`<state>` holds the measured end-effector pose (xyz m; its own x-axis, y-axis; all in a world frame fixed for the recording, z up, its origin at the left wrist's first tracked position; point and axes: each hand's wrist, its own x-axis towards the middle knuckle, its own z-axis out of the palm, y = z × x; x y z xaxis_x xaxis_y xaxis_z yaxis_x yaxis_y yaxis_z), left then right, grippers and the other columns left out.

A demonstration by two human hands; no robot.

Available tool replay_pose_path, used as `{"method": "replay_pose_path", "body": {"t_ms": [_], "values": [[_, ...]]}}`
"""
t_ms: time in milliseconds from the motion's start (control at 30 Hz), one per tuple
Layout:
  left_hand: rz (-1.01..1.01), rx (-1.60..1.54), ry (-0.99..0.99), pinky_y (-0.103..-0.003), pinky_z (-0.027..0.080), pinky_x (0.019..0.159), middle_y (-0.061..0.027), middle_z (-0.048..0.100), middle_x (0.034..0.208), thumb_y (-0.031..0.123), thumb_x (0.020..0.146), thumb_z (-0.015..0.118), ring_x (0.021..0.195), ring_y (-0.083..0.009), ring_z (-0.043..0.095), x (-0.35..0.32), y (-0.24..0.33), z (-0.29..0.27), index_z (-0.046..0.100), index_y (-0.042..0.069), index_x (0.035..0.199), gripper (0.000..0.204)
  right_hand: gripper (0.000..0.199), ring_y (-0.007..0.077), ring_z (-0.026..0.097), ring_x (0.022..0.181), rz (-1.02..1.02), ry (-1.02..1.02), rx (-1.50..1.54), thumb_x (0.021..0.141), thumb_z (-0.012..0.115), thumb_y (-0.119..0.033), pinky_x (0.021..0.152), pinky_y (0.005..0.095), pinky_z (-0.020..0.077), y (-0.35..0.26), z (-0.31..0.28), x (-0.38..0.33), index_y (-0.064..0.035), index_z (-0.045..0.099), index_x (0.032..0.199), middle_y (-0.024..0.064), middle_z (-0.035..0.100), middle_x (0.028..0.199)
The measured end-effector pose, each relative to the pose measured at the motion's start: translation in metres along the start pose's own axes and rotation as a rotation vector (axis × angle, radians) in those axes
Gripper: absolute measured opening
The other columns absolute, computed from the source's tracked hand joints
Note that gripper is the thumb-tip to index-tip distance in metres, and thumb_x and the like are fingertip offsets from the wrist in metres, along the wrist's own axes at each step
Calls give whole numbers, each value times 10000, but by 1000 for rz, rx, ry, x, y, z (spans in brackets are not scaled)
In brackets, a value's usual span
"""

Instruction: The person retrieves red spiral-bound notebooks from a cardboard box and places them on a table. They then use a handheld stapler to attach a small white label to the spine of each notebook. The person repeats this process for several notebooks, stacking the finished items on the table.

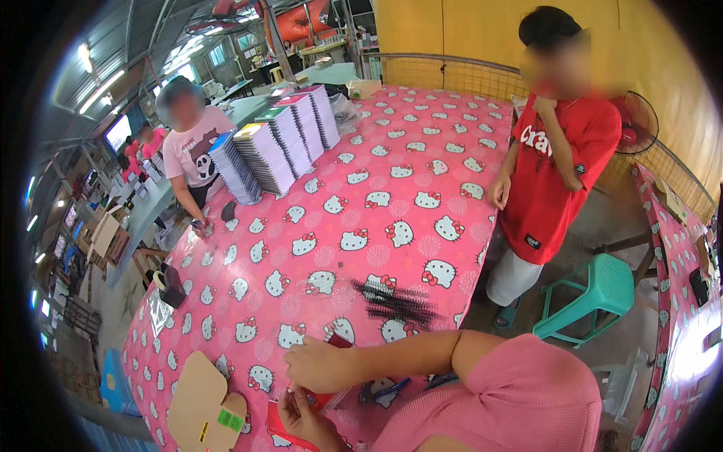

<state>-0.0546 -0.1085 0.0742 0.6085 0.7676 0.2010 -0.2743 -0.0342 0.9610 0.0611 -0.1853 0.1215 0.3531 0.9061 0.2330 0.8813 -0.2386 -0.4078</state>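
My right hand [316, 364] is closed over the near edge of the table, and a small dark red piece [340, 341] shows just beyond its knuckles. Just below it is my left hand [303, 416], its thumb and fingers pinched together. Whatever the fingers of either hand hold is too small or too hidden to name. Under and beside both hands lies a bright red flat cover or notebook [282, 433], mostly hidden by them. A pile of black wire binding coils [395, 303] rests farther out on the table.
A pink patterned table cover [354, 203] spreads ahead. Left are a beige card piece [197, 403] and black tape dispenser [170, 286]; notebook stacks [263, 160] stand farther back. A blue pen [390, 390] lies nearby. People stand left and right; a green stool [591, 297] is right.
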Motion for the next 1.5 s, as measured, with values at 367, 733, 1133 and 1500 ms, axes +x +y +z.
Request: {"method": "replay_pose_path", "body": {"t_ms": [367, 733, 1133, 1500], "values": [[-34, -113, -18, -241, 498, 737, -110, 655, 953, -8, 872, 595, 827, -142, 621, 9, -19, -6, 590, -42, 1052, 183, 155, 244, 556, 904, 12, 182, -67, 767, 612, -212, 785, 397, 403, 4, 8, 4, -73, 628, 834, 87, 572, 888], [-92, -95, -34, -197, 475, 580, -63, 657, 937, 36, 855, 642, 768, -100, 617, 8, -13, -6, 599, 15, 1017, 169, 161, 237, 563, 872, -91, 141, -62, 784, 630, -228, 743, 389, 387, 12, -14, -5, -75, 606, 826, 77, 563, 865], [-58, -90, -155, -215, 494, 713, -135, 612, 1056, -1, 848, 632, 885, -123, 597, 15, -6, -8, 551, -22, 1017, 188, 255, 250, 554, 959, -174, 359, 189, 753, 667, -208, 812, 422, 409, -2, -42, -41, -53, 610, 947, 99, 564, 1006], [716, 551, -362, -338, 519, 796, -156, 661, 962, -71, 742, 700, 907, -268, 648, -12, -4, -3, 620, -8, 946, 228, 590, 316, 479, 1155, 164, -175, 25, 706, 704, -319, 961, 510, 353, 49, 96, -184, -96, 517, 1219, 130, 507, 1234]]}}
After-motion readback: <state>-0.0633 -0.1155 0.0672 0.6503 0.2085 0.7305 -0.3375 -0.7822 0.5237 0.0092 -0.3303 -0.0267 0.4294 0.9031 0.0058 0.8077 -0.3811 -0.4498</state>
